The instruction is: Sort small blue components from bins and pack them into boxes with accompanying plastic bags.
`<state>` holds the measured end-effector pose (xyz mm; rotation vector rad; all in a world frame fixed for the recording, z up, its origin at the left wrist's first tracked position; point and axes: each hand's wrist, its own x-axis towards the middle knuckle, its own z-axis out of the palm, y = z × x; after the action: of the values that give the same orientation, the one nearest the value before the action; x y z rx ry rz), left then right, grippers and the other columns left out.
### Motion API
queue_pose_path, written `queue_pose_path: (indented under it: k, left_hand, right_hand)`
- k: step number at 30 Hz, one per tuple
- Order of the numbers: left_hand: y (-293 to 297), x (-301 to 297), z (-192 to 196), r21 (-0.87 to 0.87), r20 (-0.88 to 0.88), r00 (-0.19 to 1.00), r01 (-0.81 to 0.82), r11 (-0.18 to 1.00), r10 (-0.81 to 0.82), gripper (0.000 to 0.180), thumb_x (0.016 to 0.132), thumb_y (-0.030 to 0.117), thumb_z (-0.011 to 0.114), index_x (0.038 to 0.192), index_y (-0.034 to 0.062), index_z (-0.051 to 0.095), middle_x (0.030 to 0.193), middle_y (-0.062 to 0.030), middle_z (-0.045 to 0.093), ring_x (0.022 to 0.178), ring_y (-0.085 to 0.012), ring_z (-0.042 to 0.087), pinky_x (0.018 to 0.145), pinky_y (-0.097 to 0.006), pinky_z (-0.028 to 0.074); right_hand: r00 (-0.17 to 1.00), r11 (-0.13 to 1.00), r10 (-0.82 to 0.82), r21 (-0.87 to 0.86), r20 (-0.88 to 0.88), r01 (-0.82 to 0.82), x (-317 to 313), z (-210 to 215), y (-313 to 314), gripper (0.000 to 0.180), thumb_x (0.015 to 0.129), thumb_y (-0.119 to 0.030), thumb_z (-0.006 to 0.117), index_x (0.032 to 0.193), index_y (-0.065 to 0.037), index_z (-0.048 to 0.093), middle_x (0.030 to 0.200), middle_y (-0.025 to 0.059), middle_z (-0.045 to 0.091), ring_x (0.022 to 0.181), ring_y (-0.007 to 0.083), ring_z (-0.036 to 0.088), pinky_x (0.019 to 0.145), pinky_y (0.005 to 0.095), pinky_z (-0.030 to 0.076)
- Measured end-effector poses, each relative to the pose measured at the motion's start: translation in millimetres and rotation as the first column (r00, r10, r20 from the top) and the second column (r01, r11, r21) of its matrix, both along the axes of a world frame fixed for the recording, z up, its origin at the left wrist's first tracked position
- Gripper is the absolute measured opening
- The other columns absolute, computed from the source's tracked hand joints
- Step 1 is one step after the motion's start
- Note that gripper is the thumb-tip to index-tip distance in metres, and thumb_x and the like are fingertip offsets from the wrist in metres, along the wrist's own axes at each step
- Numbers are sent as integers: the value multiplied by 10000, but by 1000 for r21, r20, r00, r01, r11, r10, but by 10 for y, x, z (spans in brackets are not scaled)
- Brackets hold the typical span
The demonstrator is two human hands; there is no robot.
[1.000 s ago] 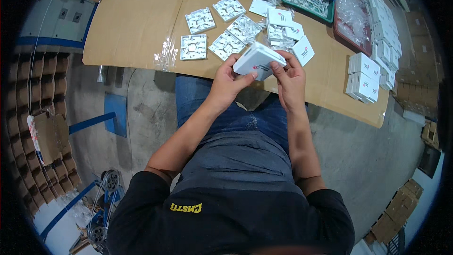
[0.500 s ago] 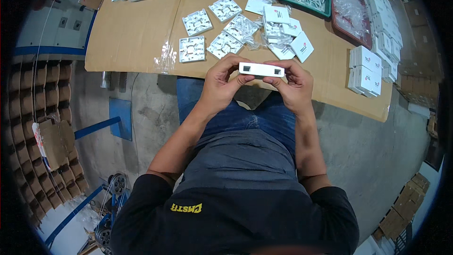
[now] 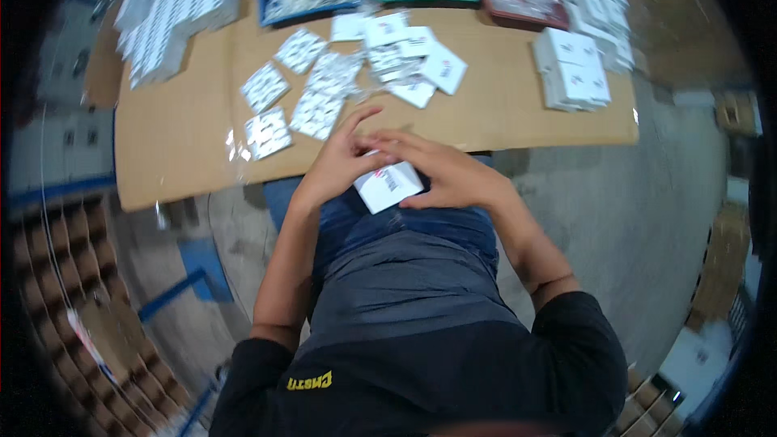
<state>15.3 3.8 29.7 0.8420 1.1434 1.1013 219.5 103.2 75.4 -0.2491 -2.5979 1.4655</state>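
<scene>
At the cardboard-covered table (image 3: 518, 117) on grey floor (image 3: 566, 210), both hands (image 3: 333, 165) (image 3: 455, 176) pinch a white box (image 3: 388, 188).

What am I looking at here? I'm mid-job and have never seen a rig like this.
There is no machine: these are a person's bare left hand and right hand. A wide fisheye camera worn on the head looks down, so straight edges bend. Both hands hold a square white piece; blur hides the exact grip. On the cardboard-covered table lie loose white parts, a pile of white plates and, at right, a stack of white pieces. Beyond are trays, including a green tray and a red tray.
</scene>
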Motion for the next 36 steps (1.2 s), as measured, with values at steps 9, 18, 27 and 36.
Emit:
queue_pose_path:
  k: [9,18,27,36]
  left_hand:
    - [98,295,-223,-88,129,991,27,996,-16,624,1030,343,547,1532,49,319,1376,-144,580,1189,-209,616,963,-308,497]
    - [-124,352,-192,-104,101,980,184,977,-174,502,1003,178,612,1463,56,454,1318,-99,605,1116,-150,603,971,-286,461]
    - [-194,327,-286,-85,-46,987,150,985,-154,481,1002,168,609,1446,45,472,1319,-109,605,1151,-169,594,984,-306,458]
    - [-117,316,-341,-69,-171,982,-95,993,82,361,983,179,654,1301,19,594,1074,-45,670,818,-61,568,762,-220,471]
  right_hand:
    - [743,698,-661,277,-106,661,980,-275,559,819,638,-371,903,1285,0,565,1204,189,607,1126,365,596,977,429,477]
    - [-2,-219,-924,523,-383,824,2331,-383,2441,694,804,-523,780,1291,-51,631,1232,223,644,1143,358,620,961,434,491]
    - [-23,-127,-985,638,-169,760,2304,-630,2764,689,819,-626,705,1280,-117,654,1281,236,613,1200,391,583,995,473,474]
    - [196,-144,-859,591,-473,794,2030,-623,2511,478,908,-409,698,1233,-60,665,1244,180,662,1164,352,622,988,443,477]
